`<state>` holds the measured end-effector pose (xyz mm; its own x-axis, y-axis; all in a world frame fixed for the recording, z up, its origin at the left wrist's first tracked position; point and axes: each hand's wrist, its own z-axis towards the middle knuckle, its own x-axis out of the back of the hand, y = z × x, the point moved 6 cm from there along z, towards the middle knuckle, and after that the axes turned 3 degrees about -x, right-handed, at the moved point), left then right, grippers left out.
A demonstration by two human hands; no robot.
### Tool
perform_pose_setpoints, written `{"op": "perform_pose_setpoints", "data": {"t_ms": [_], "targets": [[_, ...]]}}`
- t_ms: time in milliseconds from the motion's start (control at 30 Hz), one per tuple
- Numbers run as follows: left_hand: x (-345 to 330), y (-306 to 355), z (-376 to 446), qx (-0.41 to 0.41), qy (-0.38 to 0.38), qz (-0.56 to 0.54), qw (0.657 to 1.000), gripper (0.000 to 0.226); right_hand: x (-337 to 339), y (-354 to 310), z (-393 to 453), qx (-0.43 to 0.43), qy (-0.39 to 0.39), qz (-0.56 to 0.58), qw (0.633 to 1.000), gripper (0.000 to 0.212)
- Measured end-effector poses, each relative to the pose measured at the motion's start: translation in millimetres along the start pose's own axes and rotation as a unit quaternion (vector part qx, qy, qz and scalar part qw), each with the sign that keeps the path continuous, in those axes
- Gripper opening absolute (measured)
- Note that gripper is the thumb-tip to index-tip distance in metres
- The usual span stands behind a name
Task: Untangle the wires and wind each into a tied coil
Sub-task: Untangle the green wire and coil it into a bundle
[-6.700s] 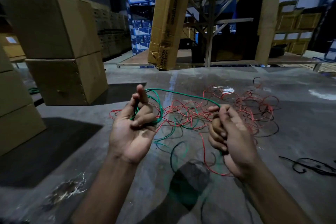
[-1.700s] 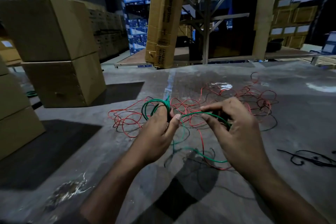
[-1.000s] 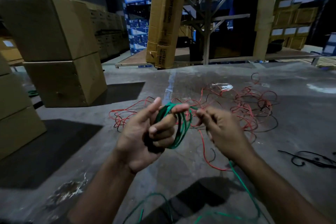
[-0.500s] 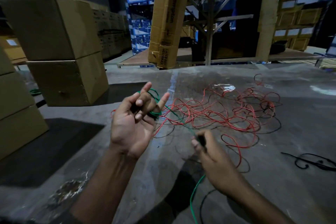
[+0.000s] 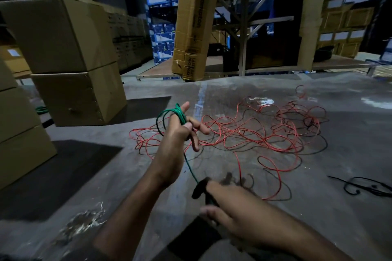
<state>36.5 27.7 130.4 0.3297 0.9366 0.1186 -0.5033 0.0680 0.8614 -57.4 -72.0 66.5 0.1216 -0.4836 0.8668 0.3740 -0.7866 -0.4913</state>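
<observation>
Around the left hand (image 5: 176,133) fingers (image 5: 196,127) sits a small green wire (image 5: 180,115) coil, gripped there, and one taut strand runs down to the right hand (image 5: 231,216), which pinches it (blurred, but closed on it). Red wire (image 5: 244,133) and a dark one lie loose on the floor (image 5: 350,154), still tangled, so most work is left. Compared with half a second ago, the left hand has turned palm-down and the right has pulled lower.
</observation>
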Motion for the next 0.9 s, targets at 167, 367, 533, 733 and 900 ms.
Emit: {"op": "perform_pose_setpoints", "data": {"t_ms": [167, 367, 533, 733, 900], "targets": [[-2, -11, -11, -0.010, -0.068, 0.129, 0.989, 0.051, 64, 5, -13, 0.043, 0.277, 0.045, 0.959, 0.013], [-25, -4, -21, 0.055, -0.155, -0.016, 0.986, 0.035, 98, 14, -15, 0.052, 0.394, 0.092, 0.913, 0.014], [-31, 3, -29, 0.121, -0.186, -0.245, 0.944, 0.033, 89, 32, 0, 0.024, 0.361, 0.070, 0.930, 0.034], [-32, 7, -27, 0.166, -0.207, -0.535, 0.802, 0.024, 57, 51, 17, -0.015, 0.255, -0.020, 0.966, 0.016], [-11, 6, -18, 0.152, -0.129, -0.584, 0.787, 0.026, 48, 52, 13, 0.011, 0.198, 0.062, 0.978, 0.013]]}}
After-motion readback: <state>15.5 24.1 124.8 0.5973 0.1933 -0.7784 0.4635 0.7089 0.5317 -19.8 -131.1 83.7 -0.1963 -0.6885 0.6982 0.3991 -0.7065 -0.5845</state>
